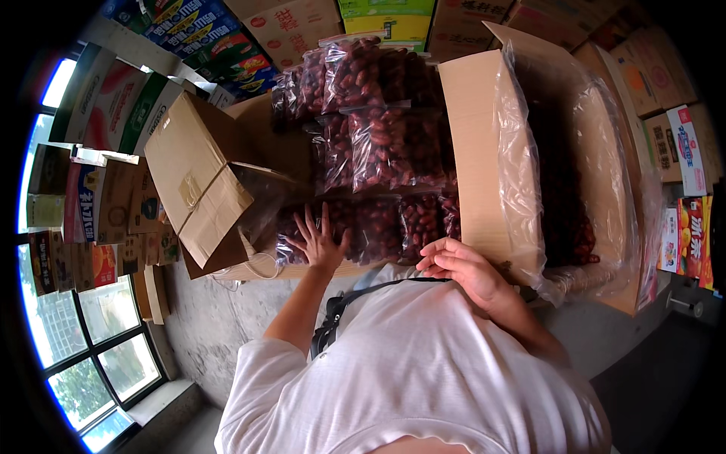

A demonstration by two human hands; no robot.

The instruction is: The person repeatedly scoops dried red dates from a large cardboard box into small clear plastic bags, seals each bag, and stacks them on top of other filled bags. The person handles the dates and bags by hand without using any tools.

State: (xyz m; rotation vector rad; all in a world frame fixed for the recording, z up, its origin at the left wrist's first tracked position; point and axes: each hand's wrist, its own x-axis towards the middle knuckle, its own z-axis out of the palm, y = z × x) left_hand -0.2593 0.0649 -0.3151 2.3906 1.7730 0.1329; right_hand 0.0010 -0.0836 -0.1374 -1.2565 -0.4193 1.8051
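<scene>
My left hand (pixel 320 241) lies palm down with spread fingers on a clear plastic bag of red dates (pixel 289 224) at the left end of the near row. My right hand (pixel 468 269) is loosely curled, with nothing visible in it. It hovers by the near edge, close to another bag of dates (pixel 420 221) and the wall of a large open carton (pixel 473 164). Several more filled zip bags (pixel 368 150) are stacked behind in rows. Inside the large carton, loose dark red dates (pixel 567 227) lie within a clear plastic liner (pixel 522 170).
To the left, an open cardboard box (pixel 195 176) stands tilted, with a white cord (pixel 255 264) beneath it. Stacked product cartons (pixel 283 31) line the back, and more printed cartons (pixel 689 147) rise at the right. A window (pixel 108 352) is at the lower left.
</scene>
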